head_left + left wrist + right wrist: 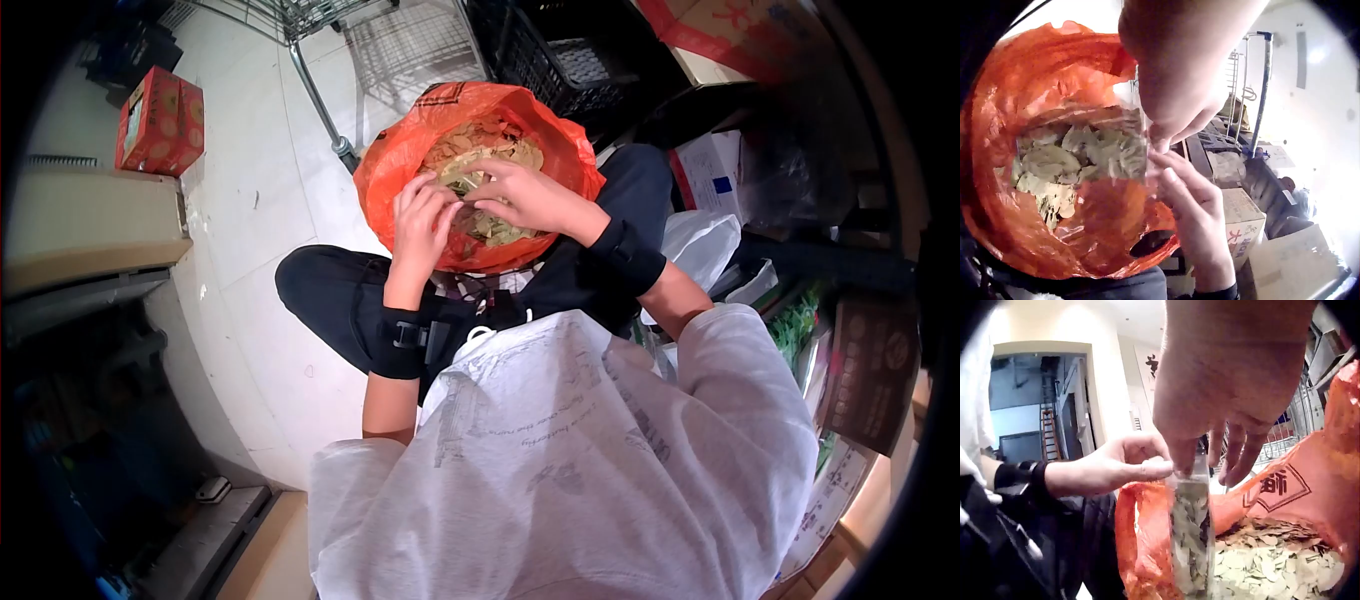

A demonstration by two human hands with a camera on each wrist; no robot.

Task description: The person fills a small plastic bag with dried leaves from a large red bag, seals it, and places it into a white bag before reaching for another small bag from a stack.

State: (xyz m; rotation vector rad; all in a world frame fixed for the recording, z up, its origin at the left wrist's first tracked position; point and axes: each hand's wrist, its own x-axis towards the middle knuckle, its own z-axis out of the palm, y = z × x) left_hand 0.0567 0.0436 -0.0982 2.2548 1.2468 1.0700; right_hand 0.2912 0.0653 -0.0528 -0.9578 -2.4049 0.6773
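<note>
Between both hands a clear packet (1110, 153) (1191, 540) with dried leaves inside hangs upright over an orange plastic bag (395, 135) (988, 150) (1141, 531). The left hand (425, 215) (1179, 69) (1110, 467) pinches the packet's top edge between thumb and fingers. Close against it, the right hand (530, 197) (1200, 215) (1229, 375) pinches the same edge, its other fingers spread loosely. Loose dried leaves (1272, 569) lie within the orange bag. In the head view the hands cover part of the packet.
The orange bag rests between the person's crossed legs. A wire cart (310, 70) and a black crate (540, 60) stand ahead. A red box (160, 120) is at the far left. White plastic bags (700, 250) and a brown carton (870, 370) lie at the right.
</note>
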